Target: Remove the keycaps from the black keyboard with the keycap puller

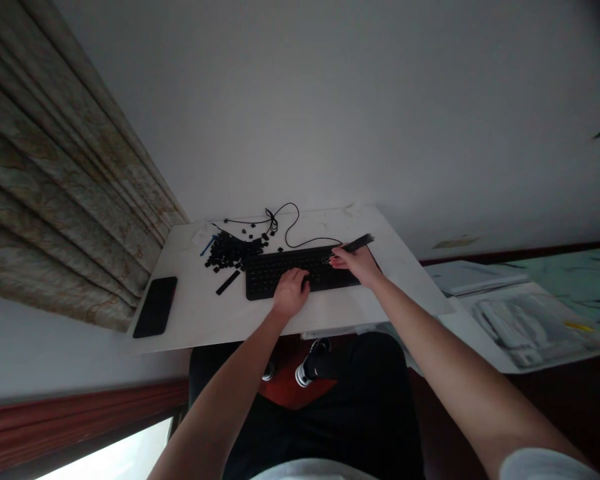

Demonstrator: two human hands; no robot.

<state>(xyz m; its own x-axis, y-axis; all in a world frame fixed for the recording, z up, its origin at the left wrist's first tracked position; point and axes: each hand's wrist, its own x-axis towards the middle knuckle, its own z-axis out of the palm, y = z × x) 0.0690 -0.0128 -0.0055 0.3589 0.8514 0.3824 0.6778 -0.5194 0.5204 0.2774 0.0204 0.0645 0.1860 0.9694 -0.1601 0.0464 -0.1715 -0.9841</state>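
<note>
A black keyboard (267, 270) lies on the white table, its cable running off the back edge. My left hand (291, 292) rests over the keyboard's middle, fingers curled toward the thumb; a dark spot shows between them, too small to name. In my right hand (357, 263), above the keyboard's right part, is a slim black brush (359, 243). Its bristles point up and right, and thin wire shows at the lower end by my fingertips. A heap of loose black keycaps (230, 251) lies against the keyboard's back left corner, with several scattered behind it.
A black phone (155, 307) lies at the table's left edge. Near the keycaps are a blue tool (209, 245) and a long black bar (227, 283). The thin cable (298, 220) loops along the back by the wall. Beside the table on the right lies a plastic-wrapped pack (525, 327).
</note>
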